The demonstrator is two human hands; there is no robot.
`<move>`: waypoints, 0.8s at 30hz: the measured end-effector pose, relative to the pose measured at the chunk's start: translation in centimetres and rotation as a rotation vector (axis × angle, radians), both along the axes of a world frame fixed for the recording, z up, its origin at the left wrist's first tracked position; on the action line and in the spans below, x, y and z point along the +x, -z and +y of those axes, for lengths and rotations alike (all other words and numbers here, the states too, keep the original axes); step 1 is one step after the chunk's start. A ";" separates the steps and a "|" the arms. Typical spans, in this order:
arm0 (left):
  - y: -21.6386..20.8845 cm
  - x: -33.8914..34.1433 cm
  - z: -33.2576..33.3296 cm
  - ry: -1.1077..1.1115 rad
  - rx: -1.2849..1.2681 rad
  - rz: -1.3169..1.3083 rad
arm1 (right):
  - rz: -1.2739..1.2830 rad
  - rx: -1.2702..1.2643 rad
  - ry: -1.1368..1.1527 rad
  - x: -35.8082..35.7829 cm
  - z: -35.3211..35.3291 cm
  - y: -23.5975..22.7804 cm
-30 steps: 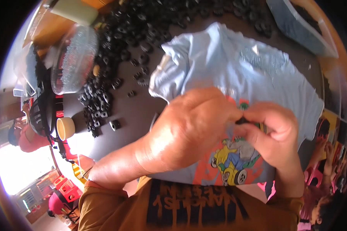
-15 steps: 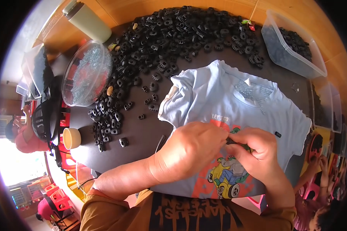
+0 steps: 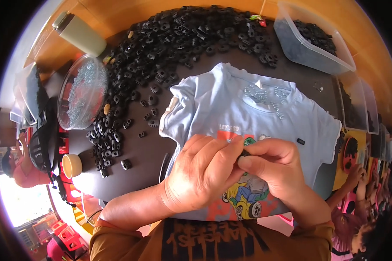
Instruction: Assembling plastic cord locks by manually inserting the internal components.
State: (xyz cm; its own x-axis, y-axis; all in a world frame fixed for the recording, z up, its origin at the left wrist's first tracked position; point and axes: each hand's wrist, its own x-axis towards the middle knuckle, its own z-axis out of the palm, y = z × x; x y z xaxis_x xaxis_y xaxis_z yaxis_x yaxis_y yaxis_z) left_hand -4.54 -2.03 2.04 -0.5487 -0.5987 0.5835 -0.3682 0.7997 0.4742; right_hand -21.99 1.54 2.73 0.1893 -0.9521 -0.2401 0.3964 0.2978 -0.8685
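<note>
Left hand (image 3: 198,172), right hand (image 3: 273,163) pinching small black plastic part (image 3: 245,153) over pale-blue cloth T-shirt (image 3: 226,98); apparently unfinished, broad black-plastic heap (image 3: 178,35) remaining.

A pale green flask (image 3: 83,35) with a darker lid slants across the upper left of the frame. At mid-left are a small yellow cup (image 3: 72,166) and a black bag (image 3: 42,137); red stools (image 3: 68,235) (stacked or merely clustered, hard to tell) fill the lower left.
</note>
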 end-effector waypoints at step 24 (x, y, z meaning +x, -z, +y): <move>1.4 0.3 0.3 0.097 -0.107 0.016 | 0.893 -0.483 0.564 -8.6 -11.7 -5.1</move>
State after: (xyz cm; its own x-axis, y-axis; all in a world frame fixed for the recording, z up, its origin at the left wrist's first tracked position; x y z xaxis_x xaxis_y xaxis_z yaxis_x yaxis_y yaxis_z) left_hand -4.26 -1.76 0.62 -0.5908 -0.4774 0.6504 -0.2799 0.8773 0.3898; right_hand -30.60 -10.18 7.87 -0.3449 -0.8761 0.3369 -0.4437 -0.1641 -0.8810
